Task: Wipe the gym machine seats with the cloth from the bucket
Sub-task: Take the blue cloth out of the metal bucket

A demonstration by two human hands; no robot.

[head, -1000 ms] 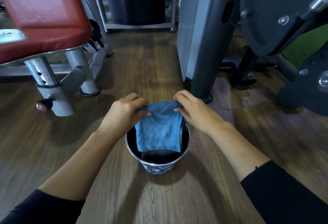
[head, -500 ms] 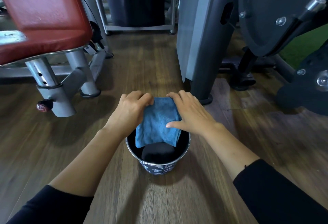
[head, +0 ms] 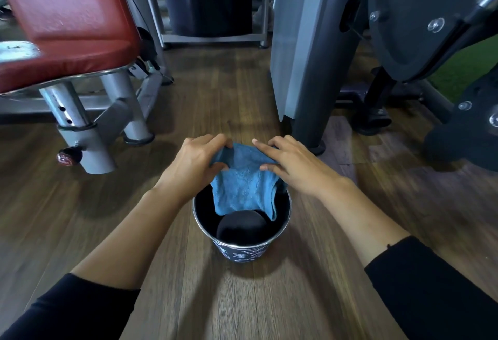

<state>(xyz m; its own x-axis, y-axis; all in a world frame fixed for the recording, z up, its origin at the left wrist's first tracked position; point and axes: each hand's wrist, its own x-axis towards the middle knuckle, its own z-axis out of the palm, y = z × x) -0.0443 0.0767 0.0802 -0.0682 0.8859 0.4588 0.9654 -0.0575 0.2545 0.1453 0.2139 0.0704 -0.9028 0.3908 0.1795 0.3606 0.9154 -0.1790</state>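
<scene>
We record the left hand (head: 194,162) with its fingers curled over the top edge of the blue cloth (head: 242,189) and its thumb underneath, pinching the left corner. The right hand (head: 293,167) lies with flatter fingers over the opposite corner. Its thumb is tucked beneath, so we judge it also pinches the cloth. The two hands are close together, with the held edge running side to side between them.

From that edge the cloth hangs down. Its lower part sits inside the mouth of the bucket (head: 242,253), over a dark rounded object (head: 239,225) that we cannot identify. The bucket stands on the wooden floor (head: 242,299), directly below the hands.

The red seat (head: 67,30) lies up and to the left of the hands, well apart from the bucket and higher than the cloth. The left hand is the nearer one to it.

In our judgement the cloth is not yet clear of the bucket. It must be lifted clear of the rim before being carried leftward. No seat shows any sign of wiping.
</scene>
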